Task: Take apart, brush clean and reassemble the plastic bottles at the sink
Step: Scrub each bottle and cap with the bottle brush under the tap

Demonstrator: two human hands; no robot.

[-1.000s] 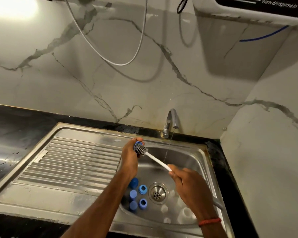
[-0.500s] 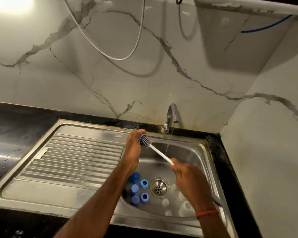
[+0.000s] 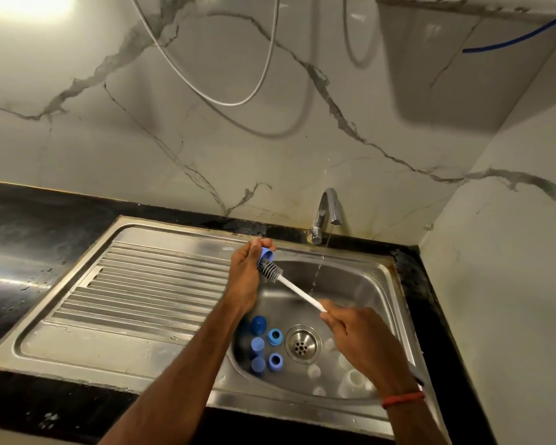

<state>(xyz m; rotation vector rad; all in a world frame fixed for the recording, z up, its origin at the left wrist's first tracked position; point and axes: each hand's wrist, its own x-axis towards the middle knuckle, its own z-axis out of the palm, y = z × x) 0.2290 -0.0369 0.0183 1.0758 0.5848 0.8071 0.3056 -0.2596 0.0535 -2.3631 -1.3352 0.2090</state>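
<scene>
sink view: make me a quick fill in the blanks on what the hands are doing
The left hand holds a blue ____ against the brush.
The right hand grips the brush's white ____.
Water runs from the ____ into the sink.
Missing: cap; handle; tap.

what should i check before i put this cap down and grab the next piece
1. The left hand pinches the blue cap: ok.
2. The brush head reaches the cap's opening: ok.
3. The right hand grips the white handle: ok.
4. Water runs from the tap for a rinse: ok.
5. The cap's inside is clean: cannot tell, the bristles hide it.
6. The other blue pieces in the basin lie beside the drain, not on it: ok.
</scene>
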